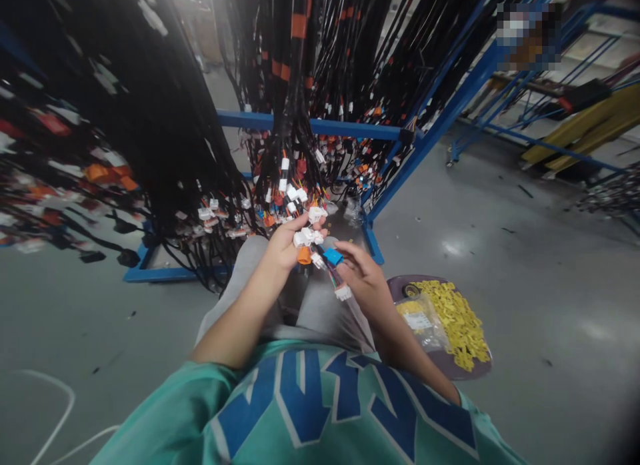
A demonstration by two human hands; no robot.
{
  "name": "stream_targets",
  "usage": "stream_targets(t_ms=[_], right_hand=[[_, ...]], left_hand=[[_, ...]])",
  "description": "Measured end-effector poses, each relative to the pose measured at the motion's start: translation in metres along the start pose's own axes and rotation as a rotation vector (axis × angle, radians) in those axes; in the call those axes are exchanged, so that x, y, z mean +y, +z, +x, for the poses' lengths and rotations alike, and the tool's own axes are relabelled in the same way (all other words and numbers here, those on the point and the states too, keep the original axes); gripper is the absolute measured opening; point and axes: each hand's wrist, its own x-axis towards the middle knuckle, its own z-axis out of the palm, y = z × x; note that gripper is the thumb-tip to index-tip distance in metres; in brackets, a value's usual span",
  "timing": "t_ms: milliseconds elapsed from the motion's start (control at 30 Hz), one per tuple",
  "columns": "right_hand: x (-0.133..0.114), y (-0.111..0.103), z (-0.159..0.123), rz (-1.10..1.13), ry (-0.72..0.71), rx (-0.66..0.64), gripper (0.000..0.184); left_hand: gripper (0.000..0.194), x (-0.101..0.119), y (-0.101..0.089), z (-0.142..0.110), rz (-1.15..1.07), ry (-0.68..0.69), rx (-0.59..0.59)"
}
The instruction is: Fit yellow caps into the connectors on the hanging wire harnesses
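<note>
In front of my lap my left hand (287,242) is closed around a bunch of white connectors (308,237) at the end of a wiring harness (295,128). An orange connector (304,255) hangs just below its fingers. My right hand (363,272) has its thumb and fingers at a blue connector (333,256) and grips it from the right. Below that, a white multi-pin connector (343,292) dangles on thin coloured wires, close to the right thumb. Several more harness ends with white, orange and red plugs hang just beyond both hands.
A blue metal rack (350,128) carries dense black cable bundles (165,118) ahead and to the left. On the floor at right stands a purple tray (467,372) with yellow clips (457,318) and a plastic bag (423,322). Another person's yellow trousers (590,128) show at far right.
</note>
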Motion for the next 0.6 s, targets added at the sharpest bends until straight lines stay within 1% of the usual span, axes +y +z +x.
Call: stream_targets(t_ms=[100, 167, 233, 300, 467, 600], right_hand=[[-0.008, -0.005, -0.002, -0.137, -0.076, -0.082, 0.025], [-0.012, -0.006, -0.002, -0.176, -0.096, -0.113, 0.023], [-0.013, -0.006, -0.003, -0.166, -0.068, -0.119, 0.022], [-0.012, -0.006, -0.004, -0.128, -0.015, -0.125, 0.022], [-0.004, -0.005, -0.007, -0.015, 0.089, -0.146, 0.021], [-0.003, -0.002, -0.010, 0.048, 0.136, -0.172, 0.021]], left_hand=[[0.024, -0.002, -0.003, -0.004, -0.017, -0.074, 0.039], [0.020, -0.004, -0.002, -0.007, -0.010, -0.076, 0.050], [0.017, -0.006, -0.001, -0.009, -0.013, -0.046, 0.066], [0.018, -0.008, -0.002, -0.011, -0.012, -0.011, 0.072], [0.010, -0.011, -0.012, -0.013, 0.058, -0.016, -0.008], [0.007, -0.012, -0.020, -0.016, 0.048, -0.042, -0.082]])
